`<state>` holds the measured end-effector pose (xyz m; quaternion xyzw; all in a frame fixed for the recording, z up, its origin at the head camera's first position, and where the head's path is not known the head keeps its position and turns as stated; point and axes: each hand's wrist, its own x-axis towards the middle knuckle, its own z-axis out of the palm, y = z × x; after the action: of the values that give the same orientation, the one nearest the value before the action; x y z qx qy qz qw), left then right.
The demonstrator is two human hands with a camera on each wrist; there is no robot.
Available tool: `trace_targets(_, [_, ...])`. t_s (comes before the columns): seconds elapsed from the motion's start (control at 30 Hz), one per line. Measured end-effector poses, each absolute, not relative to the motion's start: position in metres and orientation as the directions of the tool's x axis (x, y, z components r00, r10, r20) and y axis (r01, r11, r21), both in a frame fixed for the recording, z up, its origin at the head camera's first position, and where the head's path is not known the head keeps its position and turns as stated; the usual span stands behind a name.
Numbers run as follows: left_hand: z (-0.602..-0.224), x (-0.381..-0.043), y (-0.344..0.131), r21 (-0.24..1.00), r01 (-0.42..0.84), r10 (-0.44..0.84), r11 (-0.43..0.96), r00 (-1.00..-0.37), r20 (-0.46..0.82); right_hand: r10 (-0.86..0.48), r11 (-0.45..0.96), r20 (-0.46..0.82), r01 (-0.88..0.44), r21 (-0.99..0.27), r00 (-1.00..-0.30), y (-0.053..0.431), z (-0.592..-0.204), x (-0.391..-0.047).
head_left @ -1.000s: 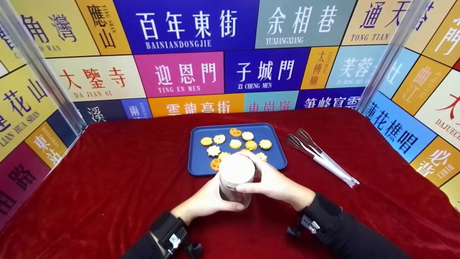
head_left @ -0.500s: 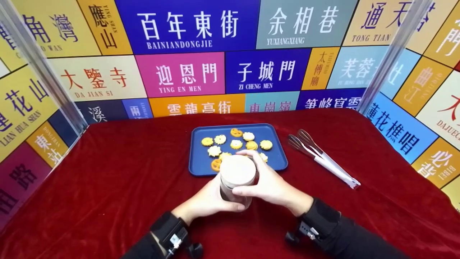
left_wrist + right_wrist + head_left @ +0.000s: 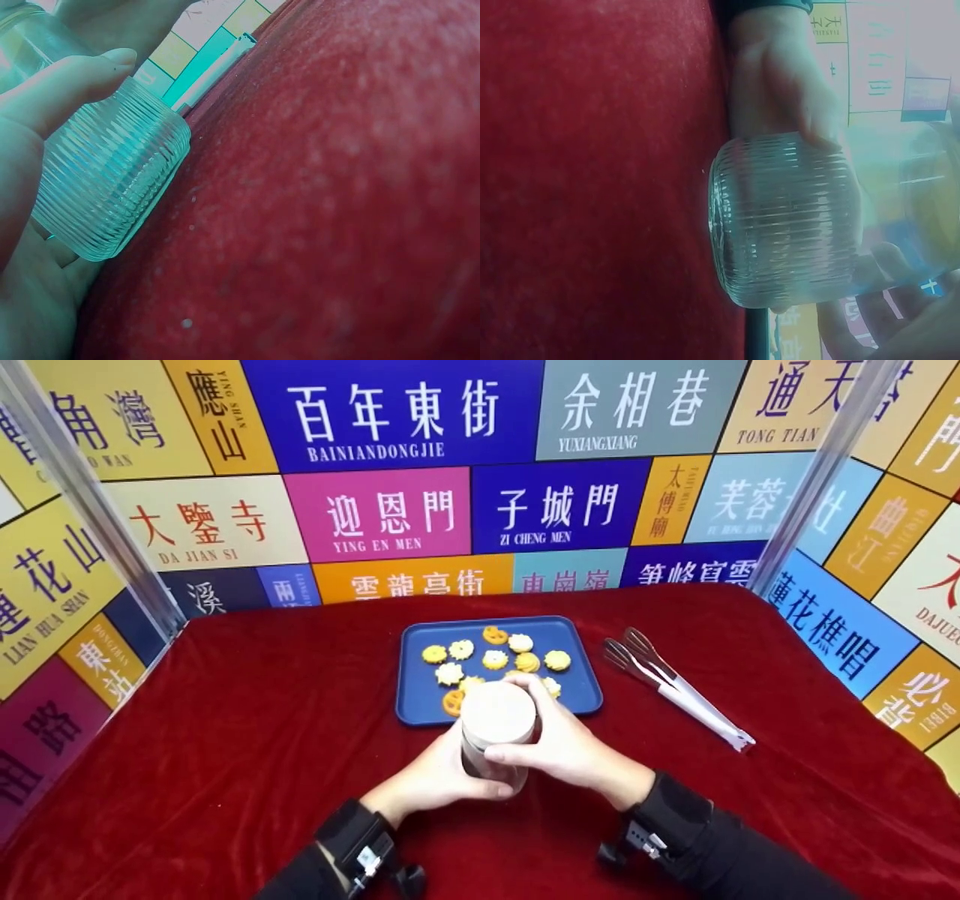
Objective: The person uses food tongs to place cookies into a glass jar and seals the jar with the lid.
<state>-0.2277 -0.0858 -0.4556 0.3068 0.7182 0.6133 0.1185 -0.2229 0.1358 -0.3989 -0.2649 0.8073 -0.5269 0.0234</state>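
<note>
A clear ribbed glass jar (image 3: pixel 787 217) with a pale round lid (image 3: pixel 499 712) stands between my hands, in front of the blue tray (image 3: pixel 416 709). My left hand (image 3: pixel 427 778) grips the jar's lower body, thumb across the near side. Higher up, my right hand (image 3: pixel 574 748) holds the jar at its lid, thumb in front and fingers round the far side. In the left wrist view the ribbed base (image 3: pixel 124 169) is close to the red cloth; whether it touches cannot be made out. No contents show in the ribbed part.
On the tray lie several cookies (image 3: pixel 450 673) and pretzel-shaped biscuits (image 3: pixel 495 634); the hands and lid hide some. Tongs (image 3: pixel 679 690) with white handles lie right of the tray. Red velvet cloth (image 3: pixel 262 735) covers the table, and a printed panel wall (image 3: pixel 375 510) rises behind.
My right hand has shifted slightly at the lid, its thumb a little further left across the front. The left hand keeps its grip on the jar. Tray and tongs lie as before.
</note>
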Motion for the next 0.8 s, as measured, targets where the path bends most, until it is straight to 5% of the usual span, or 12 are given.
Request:
trace_targets(0.47, [-0.456, -0.228, -0.086, 0.954, 0.287, 0.574, 0.083, -0.797, 0.189, -0.629, 0.107, 0.199, -0.337, -0.935, -0.751, 0.147, -0.397, -0.236])
trace_targets(0.8, [-0.456, -0.228, -0.085, 0.959, 0.28, 0.594, 0.045, -0.779, 0.2, -0.476, 0.245, 0.243, -0.393, -0.886, -0.845, 0.136, -0.397, -0.224])
